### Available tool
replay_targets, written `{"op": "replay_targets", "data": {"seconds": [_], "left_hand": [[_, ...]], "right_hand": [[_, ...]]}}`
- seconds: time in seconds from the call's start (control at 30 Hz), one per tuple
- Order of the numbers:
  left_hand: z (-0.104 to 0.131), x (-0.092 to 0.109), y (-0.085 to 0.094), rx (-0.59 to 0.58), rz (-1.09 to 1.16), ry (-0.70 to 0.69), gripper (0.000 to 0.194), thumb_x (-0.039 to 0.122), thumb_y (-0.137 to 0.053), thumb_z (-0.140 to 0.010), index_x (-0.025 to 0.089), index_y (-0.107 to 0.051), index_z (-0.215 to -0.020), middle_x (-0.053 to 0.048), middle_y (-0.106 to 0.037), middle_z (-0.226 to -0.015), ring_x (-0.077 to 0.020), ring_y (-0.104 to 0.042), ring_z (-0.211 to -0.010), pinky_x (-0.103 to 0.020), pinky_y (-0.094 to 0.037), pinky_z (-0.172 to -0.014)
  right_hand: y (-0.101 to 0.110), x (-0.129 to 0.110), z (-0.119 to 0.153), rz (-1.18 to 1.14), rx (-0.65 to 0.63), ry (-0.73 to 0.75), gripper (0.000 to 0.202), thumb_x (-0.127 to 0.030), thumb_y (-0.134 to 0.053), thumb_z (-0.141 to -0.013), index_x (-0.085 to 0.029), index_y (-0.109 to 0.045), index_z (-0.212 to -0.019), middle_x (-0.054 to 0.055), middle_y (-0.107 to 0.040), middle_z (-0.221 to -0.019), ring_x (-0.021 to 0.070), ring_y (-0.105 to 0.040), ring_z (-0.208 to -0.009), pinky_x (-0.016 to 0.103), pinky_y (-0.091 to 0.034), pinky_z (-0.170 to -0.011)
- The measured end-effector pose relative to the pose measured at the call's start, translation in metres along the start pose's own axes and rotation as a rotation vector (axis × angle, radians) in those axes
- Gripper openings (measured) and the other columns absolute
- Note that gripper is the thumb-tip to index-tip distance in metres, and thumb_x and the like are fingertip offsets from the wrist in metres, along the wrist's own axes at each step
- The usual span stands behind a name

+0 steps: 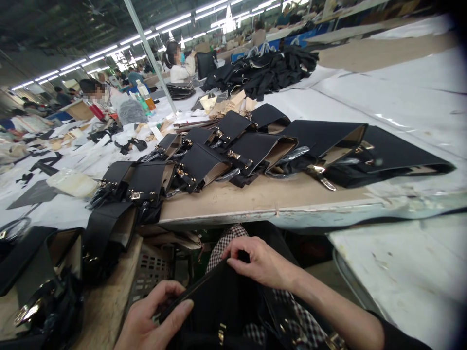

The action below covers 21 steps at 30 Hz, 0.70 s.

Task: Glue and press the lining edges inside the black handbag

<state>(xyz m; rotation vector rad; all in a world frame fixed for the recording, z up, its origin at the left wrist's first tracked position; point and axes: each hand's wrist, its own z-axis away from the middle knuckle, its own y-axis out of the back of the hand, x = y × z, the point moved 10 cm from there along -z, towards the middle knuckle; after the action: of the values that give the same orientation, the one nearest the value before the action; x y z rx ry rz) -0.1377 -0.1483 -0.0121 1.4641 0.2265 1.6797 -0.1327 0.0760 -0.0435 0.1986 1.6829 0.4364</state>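
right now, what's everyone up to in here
A person's left hand and right hand pinch the edge of a black bag over the lap. More black bags with gold fittings lie on the long table, some with their tan insides showing. Other people sit farther back; what they are working on is too small to tell.

Bottles (146, 97) are stood on the white-covered counter (365, 92) near a slanted pole (149, 53) and a seated person (113, 99), dark material (270, 68) is heaped farther back, and a perforated basket (148, 274) is partly seen below.
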Motion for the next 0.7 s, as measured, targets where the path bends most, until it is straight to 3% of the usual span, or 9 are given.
{"op": "replay_targets", "data": {"seconds": [0.23, 0.4, 0.5, 0.6, 0.7], "left_hand": [[-0.0044, -0.0011, -0.0001, 0.012, 0.025, -0.022, 0.03, 0.049, -0.062, -0.091, 0.026, -0.076, -0.103, 0.003, -0.079, -0.099, -0.0175, -0.073, -0.093, -0.016, -0.051, -0.082], [-0.0038, -0.0043, 0.0007, 0.058, -0.051, -0.044, 0.026, 0.047, -0.059, -0.094, 0.028, -0.076, -0.097, 0.005, -0.078, -0.089, -0.015, -0.072, -0.083, -0.016, -0.05, -0.074], [-0.0047, -0.0044, 0.0028, 0.091, -0.074, -0.092, 0.026, 0.046, -0.058, -0.095, 0.028, -0.076, -0.099, 0.004, -0.079, -0.096, -0.0157, -0.072, -0.089, -0.017, -0.05, -0.081], [-0.0081, -0.0045, -0.0009, 0.009, -0.071, -0.093, 0.025, 0.043, -0.061, -0.093, 0.027, -0.077, -0.104, 0.002, -0.079, -0.103, -0.0186, -0.072, -0.094, -0.019, -0.051, -0.084], [-0.0096, -0.0055, -0.0066, -0.119, -0.024, -0.013, 0.019, 0.035, -0.07, -0.086, 0.026, -0.079, -0.101, 0.003, -0.079, -0.095, -0.019, -0.071, -0.089, -0.019, -0.051, -0.077]], "right_hand": [[-0.0065, 0.0029, 0.003, 0.055, 0.081, -0.033, 0.016, -0.012, -0.063, -0.085, -0.021, -0.057, -0.073, -0.001, -0.075, -0.09, 0.0177, -0.068, -0.086, 0.03, -0.045, -0.081], [-0.0084, 0.0013, 0.0058, 0.081, 0.084, -0.064, 0.012, -0.013, -0.062, -0.086, -0.021, -0.06, -0.077, -0.002, -0.073, -0.086, 0.0167, -0.067, -0.082, 0.029, -0.045, -0.077], [-0.0078, 0.0029, 0.0071, 0.098, 0.086, -0.091, 0.012, -0.015, -0.062, -0.087, -0.02, -0.061, -0.076, -0.001, -0.073, -0.085, 0.0169, -0.066, -0.081, 0.029, -0.045, -0.077], [-0.0086, 0.005, 0.0087, 0.119, 0.08, -0.111, 0.011, -0.016, -0.061, -0.087, -0.02, -0.062, -0.077, -0.001, -0.072, -0.083, 0.0172, -0.065, -0.08, 0.03, -0.044, -0.076], [-0.0102, 0.0043, 0.0094, 0.121, 0.071, -0.118, 0.014, -0.016, -0.06, -0.088, -0.02, -0.06, -0.075, -0.001, -0.072, -0.084, 0.0173, -0.066, -0.081, 0.03, -0.044, -0.076]]}}
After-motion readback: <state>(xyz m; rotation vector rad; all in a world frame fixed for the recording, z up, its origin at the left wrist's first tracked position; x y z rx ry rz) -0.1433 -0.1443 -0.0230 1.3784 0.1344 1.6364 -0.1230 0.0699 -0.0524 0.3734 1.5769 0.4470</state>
